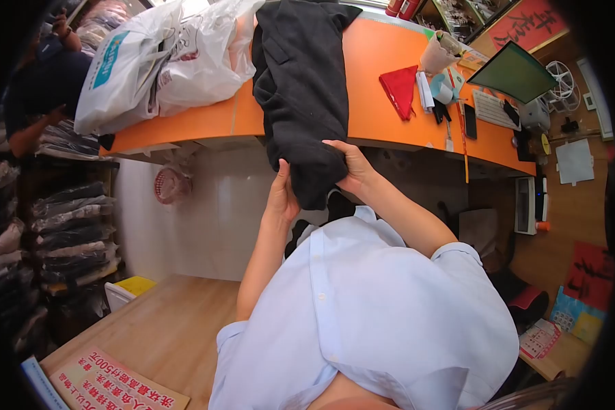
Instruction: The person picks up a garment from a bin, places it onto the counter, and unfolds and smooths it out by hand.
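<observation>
A black garment (304, 89) lies lengthwise over the orange counter (369, 61), and its near end hangs past the counter's front edge. My left hand (281, 195) grips the left side of that hanging end, thumb on top. On the opposite side, my right hand (354, 168) holds the cloth with its thumb laid along the upper surface. Both hands are closed on the fabric, the other fingers partly hidden beneath it. Whether the garment is trousers or a coat, I cannot tell.
White plastic bags (201, 61) stand left of the garment. To the right are a red cloth (399, 92), a phone (469, 121), a keyboard (496, 109) and a monitor (514, 72). A pink basket (171, 186) sits below the counter. Another person (44, 89) is at far left.
</observation>
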`<state>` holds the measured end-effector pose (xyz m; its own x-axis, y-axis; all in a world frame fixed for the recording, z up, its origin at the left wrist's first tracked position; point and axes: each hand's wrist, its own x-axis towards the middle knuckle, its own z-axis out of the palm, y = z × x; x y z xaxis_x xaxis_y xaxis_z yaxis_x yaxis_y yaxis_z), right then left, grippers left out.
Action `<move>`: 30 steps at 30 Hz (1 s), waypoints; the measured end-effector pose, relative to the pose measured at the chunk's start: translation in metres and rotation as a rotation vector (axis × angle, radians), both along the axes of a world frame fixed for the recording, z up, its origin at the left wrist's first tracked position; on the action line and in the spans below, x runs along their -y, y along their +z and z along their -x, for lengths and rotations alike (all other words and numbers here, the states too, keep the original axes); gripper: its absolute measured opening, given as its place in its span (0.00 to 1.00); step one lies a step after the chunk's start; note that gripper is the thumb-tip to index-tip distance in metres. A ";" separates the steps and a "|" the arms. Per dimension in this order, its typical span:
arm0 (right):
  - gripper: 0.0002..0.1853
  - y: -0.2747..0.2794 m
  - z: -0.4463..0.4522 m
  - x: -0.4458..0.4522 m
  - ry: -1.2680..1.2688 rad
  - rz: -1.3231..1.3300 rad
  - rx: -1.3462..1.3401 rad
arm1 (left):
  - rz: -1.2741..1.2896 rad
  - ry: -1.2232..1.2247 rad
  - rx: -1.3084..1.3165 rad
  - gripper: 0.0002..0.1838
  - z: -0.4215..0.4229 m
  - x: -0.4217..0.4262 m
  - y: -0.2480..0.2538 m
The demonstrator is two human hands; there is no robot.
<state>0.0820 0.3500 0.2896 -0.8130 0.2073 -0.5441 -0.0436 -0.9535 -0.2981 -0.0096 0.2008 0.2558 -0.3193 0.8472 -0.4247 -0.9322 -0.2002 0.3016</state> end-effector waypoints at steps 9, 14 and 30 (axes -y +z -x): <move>0.13 -0.010 -0.029 0.025 -0.013 -0.136 0.112 | 0.212 0.127 -0.392 0.33 -0.015 0.061 0.003; 0.23 -0.003 -0.041 0.042 0.047 -0.332 0.264 | 0.341 0.027 -0.541 0.34 -0.021 0.085 -0.012; 0.17 -0.069 0.005 0.007 0.139 -1.949 0.583 | 0.411 -0.005 -0.639 0.39 -0.034 0.084 -0.026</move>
<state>0.0772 0.3425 0.2201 -0.7188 0.6834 0.1280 0.4458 0.5943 -0.6694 0.0246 0.1170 0.2298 -0.6057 0.6630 -0.4400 -0.5517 0.0485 0.8326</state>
